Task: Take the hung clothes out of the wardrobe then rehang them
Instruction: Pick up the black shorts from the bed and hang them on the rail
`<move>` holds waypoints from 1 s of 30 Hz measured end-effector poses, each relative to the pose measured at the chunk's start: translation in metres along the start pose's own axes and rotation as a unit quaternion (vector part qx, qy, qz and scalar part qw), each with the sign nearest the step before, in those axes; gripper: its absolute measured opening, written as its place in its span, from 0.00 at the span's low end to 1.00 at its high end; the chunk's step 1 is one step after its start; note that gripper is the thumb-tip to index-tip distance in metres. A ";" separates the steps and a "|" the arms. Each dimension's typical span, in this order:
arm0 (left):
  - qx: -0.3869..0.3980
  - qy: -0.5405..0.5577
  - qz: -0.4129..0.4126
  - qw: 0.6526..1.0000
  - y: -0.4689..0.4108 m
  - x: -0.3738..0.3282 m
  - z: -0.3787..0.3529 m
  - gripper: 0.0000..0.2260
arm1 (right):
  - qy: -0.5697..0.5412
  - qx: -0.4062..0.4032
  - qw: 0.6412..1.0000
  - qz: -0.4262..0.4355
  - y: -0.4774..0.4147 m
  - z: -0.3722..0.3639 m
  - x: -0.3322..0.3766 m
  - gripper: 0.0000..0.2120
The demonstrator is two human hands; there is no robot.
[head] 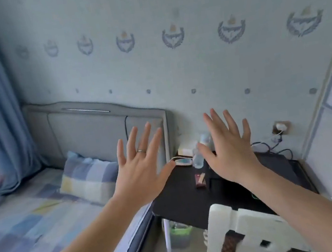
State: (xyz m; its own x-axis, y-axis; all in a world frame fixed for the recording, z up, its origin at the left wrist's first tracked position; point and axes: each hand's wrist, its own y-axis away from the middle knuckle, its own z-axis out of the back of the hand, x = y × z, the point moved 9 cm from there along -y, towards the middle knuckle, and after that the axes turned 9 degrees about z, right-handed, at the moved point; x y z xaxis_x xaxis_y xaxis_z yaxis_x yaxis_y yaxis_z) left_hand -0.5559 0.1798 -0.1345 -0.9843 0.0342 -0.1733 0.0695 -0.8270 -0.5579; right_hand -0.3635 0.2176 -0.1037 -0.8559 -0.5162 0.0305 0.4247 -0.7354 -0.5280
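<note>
A bed [24, 220] carries a checked pillow [87, 177] — beside it, a black table [182, 200] bears a clear bottle [197, 159], small red box [200, 180] and white box [187, 149].

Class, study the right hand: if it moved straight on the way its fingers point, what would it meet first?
Probably the patterned wall behind the black table. The open right hand seems to pass above the clear bottle, though depth is unclear.

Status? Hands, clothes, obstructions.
Left hand and right hand open, fingers spread, holding nothing. No hung clothes in view. Black desk and white chair directly ahead, bed to the left.
</note>
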 end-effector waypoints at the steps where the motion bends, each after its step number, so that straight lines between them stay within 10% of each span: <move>1: 0.011 -0.005 0.029 1.000 0.016 0.031 -0.007 0.36 | -0.013 0.020 1.000 0.020 -0.002 -0.026 0.025 0.33; 14: 0.121 -0.116 0.398 0.902 0.227 0.328 -0.058 0.36 | -0.140 0.255 0.908 0.302 0.002 -0.289 0.327 0.39; 30: 0.203 -0.078 0.719 0.660 0.409 0.465 -0.088 0.34 | -0.130 0.443 0.737 0.493 0.020 -0.474 0.527 0.34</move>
State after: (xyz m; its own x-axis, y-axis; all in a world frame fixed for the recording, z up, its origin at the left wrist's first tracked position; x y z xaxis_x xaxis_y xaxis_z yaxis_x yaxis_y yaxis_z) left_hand -0.9712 -0.0933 -0.5145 0.0443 -0.9822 -0.1825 0.9322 -0.0251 0.3612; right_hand -0.9457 0.1395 -0.5002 0.0346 -0.9738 0.2248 0.9273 0.1151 0.3561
